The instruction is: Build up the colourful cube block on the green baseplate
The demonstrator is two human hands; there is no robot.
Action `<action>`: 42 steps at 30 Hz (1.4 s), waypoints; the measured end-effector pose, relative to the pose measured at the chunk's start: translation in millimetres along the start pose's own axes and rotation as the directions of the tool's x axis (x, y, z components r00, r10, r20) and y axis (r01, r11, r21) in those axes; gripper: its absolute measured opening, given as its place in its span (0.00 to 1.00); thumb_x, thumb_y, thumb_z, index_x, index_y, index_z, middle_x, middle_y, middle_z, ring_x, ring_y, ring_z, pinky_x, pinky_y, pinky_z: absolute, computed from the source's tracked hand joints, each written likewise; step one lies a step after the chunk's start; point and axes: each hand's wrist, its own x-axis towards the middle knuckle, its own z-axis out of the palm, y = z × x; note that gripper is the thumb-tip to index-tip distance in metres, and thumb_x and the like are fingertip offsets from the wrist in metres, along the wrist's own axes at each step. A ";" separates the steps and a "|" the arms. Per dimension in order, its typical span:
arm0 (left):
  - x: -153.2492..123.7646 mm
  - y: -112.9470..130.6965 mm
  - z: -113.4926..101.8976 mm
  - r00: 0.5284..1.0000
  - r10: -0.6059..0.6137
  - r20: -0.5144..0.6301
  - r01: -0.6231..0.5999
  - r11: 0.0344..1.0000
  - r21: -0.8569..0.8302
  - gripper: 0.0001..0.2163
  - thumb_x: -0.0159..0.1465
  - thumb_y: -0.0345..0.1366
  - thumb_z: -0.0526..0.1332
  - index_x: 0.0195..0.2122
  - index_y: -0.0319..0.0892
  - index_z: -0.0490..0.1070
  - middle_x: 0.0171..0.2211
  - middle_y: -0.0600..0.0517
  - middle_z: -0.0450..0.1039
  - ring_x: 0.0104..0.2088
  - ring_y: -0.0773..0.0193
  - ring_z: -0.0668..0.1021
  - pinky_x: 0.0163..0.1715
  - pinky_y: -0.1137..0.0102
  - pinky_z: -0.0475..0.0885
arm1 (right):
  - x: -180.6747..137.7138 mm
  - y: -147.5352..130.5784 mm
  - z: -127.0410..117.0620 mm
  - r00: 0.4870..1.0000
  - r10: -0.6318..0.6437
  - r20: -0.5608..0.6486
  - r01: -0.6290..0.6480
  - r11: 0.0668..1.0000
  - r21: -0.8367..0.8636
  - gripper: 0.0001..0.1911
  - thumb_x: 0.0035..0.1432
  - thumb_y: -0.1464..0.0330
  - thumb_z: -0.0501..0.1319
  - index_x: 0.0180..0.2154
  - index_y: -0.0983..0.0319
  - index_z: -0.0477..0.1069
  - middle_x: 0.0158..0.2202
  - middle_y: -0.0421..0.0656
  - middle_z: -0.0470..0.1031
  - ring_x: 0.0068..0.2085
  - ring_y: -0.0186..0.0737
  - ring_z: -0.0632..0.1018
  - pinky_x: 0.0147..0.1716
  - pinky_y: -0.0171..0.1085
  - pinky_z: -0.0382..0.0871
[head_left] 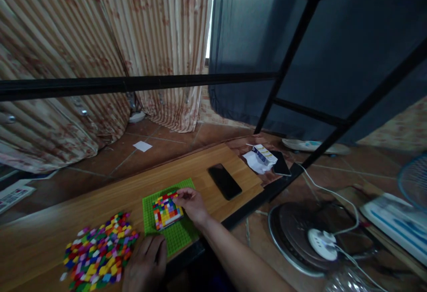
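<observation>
A green baseplate (176, 234) lies on a wooden table (83, 203) with a patch of coloured small bricks (167, 210) built on it. My right hand (191, 204) rests at the patch's right edge, fingertips pinched together against the top row of bricks. What the fingertips hold is too small to make out. My left hand (147, 263) lies flat on the table at the baseplate's near left corner, fingers stretched out. It sits just right of a loose pile of coloured bricks (98, 252).
A black phone (224, 181) lies on the table right of the baseplate. Beyond it are a small box (264, 153), white paper and another dark phone (282, 164). A black metal frame (287, 65) crosses the view. A fan base (300, 234) and cables sit on the floor at right.
</observation>
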 end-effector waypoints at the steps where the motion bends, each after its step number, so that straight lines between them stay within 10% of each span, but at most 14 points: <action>1: 1.0 0.3 -0.9 1.000 0.008 0.003 -0.008 1.000 0.005 0.08 0.68 0.31 0.53 0.36 0.44 0.71 0.32 0.52 0.75 0.33 0.64 0.77 0.35 0.71 0.70 | 0.3 0.3 0.5 1.000 -0.005 -0.002 0.005 1.000 -0.004 0.21 0.28 0.59 0.76 0.26 0.60 0.73 0.21 0.34 0.69 0.25 0.31 0.68 0.26 0.33 0.62; 27: -1.4 19.4 -10.3 0.997 -0.005 0.082 0.012 0.997 -0.082 0.07 0.66 0.32 0.57 0.32 0.42 0.72 0.29 0.51 0.72 0.32 0.64 0.74 0.36 0.68 0.70 | -28.3 -6.5 1.6 0.959 -0.275 0.066 0.281 0.899 -0.336 0.13 0.52 0.58 0.65 0.34 0.61 0.75 0.31 0.41 0.77 0.33 0.38 0.75 0.35 0.37 0.69; 35: -16.2 20.6 2.4 0.990 0.019 0.141 -0.008 0.997 -0.077 0.07 0.65 0.33 0.56 0.33 0.41 0.73 0.32 0.48 0.72 0.35 0.61 0.74 0.37 0.65 0.71 | -52.7 -31.9 48.9 0.774 -0.162 0.612 0.606 0.472 -0.641 0.08 0.59 0.70 0.59 0.36 0.59 0.77 0.35 0.42 0.78 0.36 0.37 0.76 0.39 0.36 0.68; 42: -28.0 25.0 12.3 0.986 -0.036 0.163 0.052 0.994 -0.095 0.08 0.62 0.35 0.59 0.36 0.39 0.77 0.34 0.43 0.77 0.42 0.55 0.78 0.45 0.60 0.73 | -61.5 -10.4 74.2 0.741 0.117 0.661 0.663 0.031 -0.748 0.08 0.56 0.75 0.61 0.35 0.59 0.78 0.36 0.45 0.80 0.38 0.41 0.78 0.38 0.36 0.66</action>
